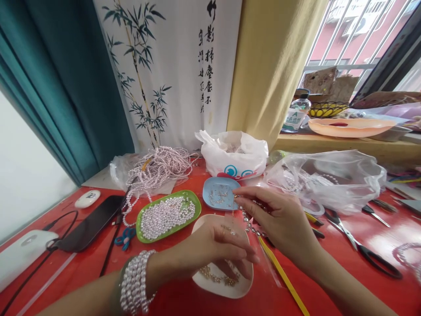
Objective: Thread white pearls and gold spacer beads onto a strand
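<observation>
My right hand [271,210] is closed in a pinch above the blue tray's right edge, with a strand of silvery beads [249,226] hanging from its fingers. A fine thread or wire seems to hang at its fingertips. My left hand [223,245], slightly smeared by motion, is over the white dish [205,281], fingers apart and nothing plainly in them. Several rows of pearly beads [136,281] circle my left wrist. Gold-toned beads [215,277] lie in the dish, partly hidden by the hand. The blue tray [210,184] holds small metallic pieces.
A green tray [198,206] of pearly beads and a heap of bead strands [161,169] are at left. White bag [233,158] and clear bag [329,175] stand behind. Scissors [358,245] and yellow-handled tweezers [283,274] lie right; a phone [95,224] lies left.
</observation>
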A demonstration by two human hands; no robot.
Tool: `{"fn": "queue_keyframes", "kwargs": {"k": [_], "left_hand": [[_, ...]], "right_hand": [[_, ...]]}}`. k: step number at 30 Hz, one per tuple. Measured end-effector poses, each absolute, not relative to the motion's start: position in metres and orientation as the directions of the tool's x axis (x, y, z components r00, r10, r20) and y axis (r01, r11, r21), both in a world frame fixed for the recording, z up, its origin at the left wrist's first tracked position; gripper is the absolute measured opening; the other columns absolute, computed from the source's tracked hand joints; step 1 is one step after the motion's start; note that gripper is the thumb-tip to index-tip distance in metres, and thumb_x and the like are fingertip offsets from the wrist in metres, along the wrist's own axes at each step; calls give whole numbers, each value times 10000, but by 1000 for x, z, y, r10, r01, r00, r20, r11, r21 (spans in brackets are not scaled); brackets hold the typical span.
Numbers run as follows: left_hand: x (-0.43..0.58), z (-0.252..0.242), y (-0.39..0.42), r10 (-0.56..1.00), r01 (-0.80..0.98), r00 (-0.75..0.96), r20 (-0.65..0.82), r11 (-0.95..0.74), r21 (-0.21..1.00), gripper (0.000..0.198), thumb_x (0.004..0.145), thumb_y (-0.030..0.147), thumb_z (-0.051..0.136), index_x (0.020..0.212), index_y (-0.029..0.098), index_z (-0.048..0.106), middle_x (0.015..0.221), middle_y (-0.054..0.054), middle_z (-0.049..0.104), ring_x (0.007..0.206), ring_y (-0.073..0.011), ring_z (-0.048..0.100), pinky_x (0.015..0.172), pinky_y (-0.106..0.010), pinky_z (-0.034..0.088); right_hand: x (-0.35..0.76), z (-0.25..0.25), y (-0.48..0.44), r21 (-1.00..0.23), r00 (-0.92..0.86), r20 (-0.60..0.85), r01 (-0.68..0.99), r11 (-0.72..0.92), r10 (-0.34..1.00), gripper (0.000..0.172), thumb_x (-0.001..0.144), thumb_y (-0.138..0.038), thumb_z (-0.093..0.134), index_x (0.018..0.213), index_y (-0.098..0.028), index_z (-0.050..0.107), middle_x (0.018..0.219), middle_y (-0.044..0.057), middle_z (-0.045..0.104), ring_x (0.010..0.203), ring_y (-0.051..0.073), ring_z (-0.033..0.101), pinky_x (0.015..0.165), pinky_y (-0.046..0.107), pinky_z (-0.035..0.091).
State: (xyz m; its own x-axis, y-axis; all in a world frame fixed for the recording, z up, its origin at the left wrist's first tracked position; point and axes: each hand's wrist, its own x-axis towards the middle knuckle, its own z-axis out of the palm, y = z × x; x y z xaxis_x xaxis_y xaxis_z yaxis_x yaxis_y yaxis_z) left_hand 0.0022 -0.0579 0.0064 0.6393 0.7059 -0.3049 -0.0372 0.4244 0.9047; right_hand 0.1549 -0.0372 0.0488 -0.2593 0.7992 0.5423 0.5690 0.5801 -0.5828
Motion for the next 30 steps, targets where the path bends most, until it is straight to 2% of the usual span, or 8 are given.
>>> {"fn": "queue_keyframes", "kwargs": {"k": [4, 9, 14, 24, 30], "left_hand": [[3, 6, -59, 755, 16, 590, -286, 343, 939, 169, 677, 263, 637, 752, 135, 719, 687, -52, 682, 618, -108, 602, 601, -217, 443], [4, 8, -57, 815, -4, 506, -284, 331, 944, 127, 590, 243, 692, 673, 151, 723, 677, -43, 686, 603, -113, 585, 590, -217, 433], [2, 9, -57, 811, -9, 511, -286, 337, 941, 142, 584, 236, 695, 682, 136, 718, 671, -53, 686, 616, -132, 601, 569, -223, 429], [-1, 13, -56, 823, -74, 526, -215, 296, 952, 142, 603, 213, 682, 712, 126, 705, 737, -70, 694, 662, -159, 626, 572, -240, 464], [-1, 14, -55, 823, -92, 534, -193, 284, 954, 130, 604, 161, 673, 726, 128, 706, 715, -52, 696, 646, -137, 623, 586, -228, 464]], "right_hand": [[153, 47, -38, -575, -256, 560, 565, 592, 788, 138, 791, -249, 541, 797, -225, 676, 648, -18, 675, 514, 115, 581, 535, 241, 464], [155, 46, -38, -551, -274, 605, 533, 642, 747, 102, 784, -223, 568, 789, -214, 670, 645, -31, 673, 523, 101, 580, 550, 221, 468], [156, 46, -37, -538, -282, 624, 521, 663, 728, 95, 781, -216, 574, 792, -211, 668, 703, -23, 692, 593, 113, 609, 590, 228, 480], [156, 54, -38, -657, -329, 532, 422, 625, 780, 63, 747, -227, 591, 723, -226, 649, 708, -7, 672, 660, 148, 620, 645, 274, 500], [154, 50, -36, -669, -398, 545, 325, 669, 738, 85, 740, -197, 607, 689, -231, 666, 859, 19, 645, 826, 163, 605, 727, 299, 493]]}}
